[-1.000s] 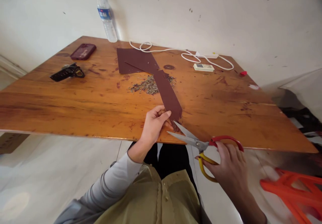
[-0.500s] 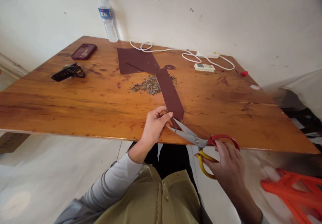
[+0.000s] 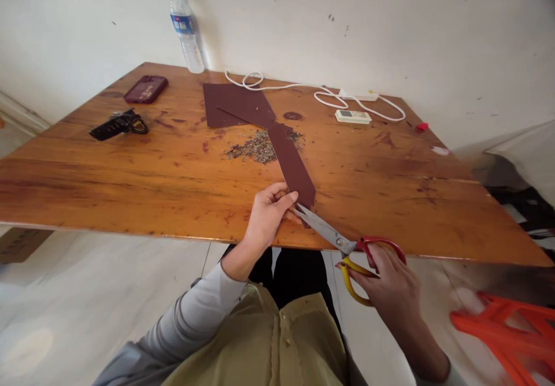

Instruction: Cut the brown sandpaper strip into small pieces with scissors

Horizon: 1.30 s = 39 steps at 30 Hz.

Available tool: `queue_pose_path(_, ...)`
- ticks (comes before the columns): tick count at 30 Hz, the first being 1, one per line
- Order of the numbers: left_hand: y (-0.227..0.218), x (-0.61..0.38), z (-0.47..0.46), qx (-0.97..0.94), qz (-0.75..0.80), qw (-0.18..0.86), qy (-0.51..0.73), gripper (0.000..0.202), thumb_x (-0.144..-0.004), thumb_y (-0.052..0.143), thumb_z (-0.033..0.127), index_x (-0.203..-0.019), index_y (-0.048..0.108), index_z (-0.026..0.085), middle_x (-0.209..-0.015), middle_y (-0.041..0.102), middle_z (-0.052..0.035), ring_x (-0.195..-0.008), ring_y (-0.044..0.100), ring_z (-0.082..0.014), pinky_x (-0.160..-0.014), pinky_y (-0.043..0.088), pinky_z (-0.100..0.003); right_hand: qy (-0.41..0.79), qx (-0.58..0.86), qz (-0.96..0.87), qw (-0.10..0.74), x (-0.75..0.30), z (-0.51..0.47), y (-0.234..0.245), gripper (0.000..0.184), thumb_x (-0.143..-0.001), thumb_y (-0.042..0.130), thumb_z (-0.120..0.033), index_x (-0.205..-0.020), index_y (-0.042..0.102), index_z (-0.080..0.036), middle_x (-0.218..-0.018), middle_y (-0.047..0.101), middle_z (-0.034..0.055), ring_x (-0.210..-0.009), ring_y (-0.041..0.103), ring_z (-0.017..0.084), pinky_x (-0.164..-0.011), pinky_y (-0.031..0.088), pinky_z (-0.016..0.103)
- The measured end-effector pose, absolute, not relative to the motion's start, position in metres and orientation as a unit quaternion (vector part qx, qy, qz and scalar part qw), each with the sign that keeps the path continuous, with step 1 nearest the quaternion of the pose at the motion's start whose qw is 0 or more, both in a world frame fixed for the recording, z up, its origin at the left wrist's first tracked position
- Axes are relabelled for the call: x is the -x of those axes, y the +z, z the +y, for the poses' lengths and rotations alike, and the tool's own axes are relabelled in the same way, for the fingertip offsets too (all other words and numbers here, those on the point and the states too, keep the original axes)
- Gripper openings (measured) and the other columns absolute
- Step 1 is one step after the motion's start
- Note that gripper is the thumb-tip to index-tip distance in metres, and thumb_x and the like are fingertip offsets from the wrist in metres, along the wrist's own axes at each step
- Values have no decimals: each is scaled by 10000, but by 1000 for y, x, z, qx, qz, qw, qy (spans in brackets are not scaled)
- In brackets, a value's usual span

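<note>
My left hand (image 3: 269,208) pinches the near end of a dark maroon strip of sheet material (image 3: 293,163), thumb on top. In my right hand (image 3: 392,282) is a pair of scissors (image 3: 332,236) with one red and one yellow handle. Its blades are nearly closed at the strip's near edge, their tips close to my left thumb. Beyond the hands lies a pile of thin dark shreds (image 3: 258,147), partly covered by the strip. A larger maroon sheet (image 3: 229,106) rests flat behind the pile, its right corner meeting the strip's far end.
On the wooden table (image 3: 151,195) lie a maroon phone (image 3: 146,89) and a black object (image 3: 118,125). A plastic bottle (image 3: 187,36) stands by the wall. A white cable (image 3: 290,86) runs along the back near a small white device (image 3: 352,117). An orange stool (image 3: 507,328) is at right.
The scissor blades have closed from a wide gap to nearly together at the strip's near end. My right fingers have drawn in; my left hand has stayed in place.
</note>
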<state>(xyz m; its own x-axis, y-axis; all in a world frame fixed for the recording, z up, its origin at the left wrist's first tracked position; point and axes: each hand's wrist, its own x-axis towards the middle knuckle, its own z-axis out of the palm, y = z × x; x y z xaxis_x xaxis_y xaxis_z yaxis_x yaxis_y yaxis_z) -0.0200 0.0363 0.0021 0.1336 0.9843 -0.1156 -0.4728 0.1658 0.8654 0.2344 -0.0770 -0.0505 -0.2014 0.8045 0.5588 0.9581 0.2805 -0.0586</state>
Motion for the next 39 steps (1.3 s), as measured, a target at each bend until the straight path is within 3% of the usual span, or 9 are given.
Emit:
queue_pose_path(8, 3, 20, 37, -344, 370, 675, 538, 337, -677, 892, 389, -829, 708, 150, -659, 660, 19, -516, 656, -124, -511, 620, -255, -110, 597, -753, 252, -233, -76, -49, 417, -1067, 510, -578, -1037, 672, -195, -768, 748, 94, -631, 685, 256, -565, 478, 354)
queue_pose_path(13, 2, 20, 37, -337, 357, 682, 542, 343, -677, 900, 382, -840, 716, 143, -650, 682, 15, -511, 646, -119, -509, 620, -253, -82, 598, -760, 241, -231, -74, -38, 436, -1057, 524, -619, -953, 652, -216, -645, 688, 37, -503, 604, 214, -470, 415, 328)
queue_pose_path(21, 1, 19, 37, -340, 359, 676, 546, 360, -700, 900, 404, -855, 707, 144, -657, 698, 5, -536, 671, -132, -522, 626, -255, -155, 599, -753, 224, -222, -75, -31, 562, -1095, 383, -645, -957, 655, -172, -616, 646, 11, -450, 611, 178, -427, 443, 283)
queue_pose_path(28, 0, 19, 37, -328, 372, 652, 574, 318, -691, 906, 367, -845, 710, 170, -620, 627, 59, -501, 620, -96, -490, 580, -208, -218, 563, -770, 209, -224, -79, -23, 704, -1060, 345, -754, -1025, 669, -131, -709, 677, 62, -572, 701, 228, -523, 509, 314)
queue_pose_path(39, 1, 19, 37, -314, 354, 666, 577, 330, -645, 930, 335, -844, 732, 162, -628, 613, 54, -546, 618, -105, -500, 623, -239, -227, 567, -764, 208, -223, -76, -23, 682, -1076, 336, -731, -1003, 667, -140, -729, 690, 70, -586, 705, 232, -548, 514, 322)
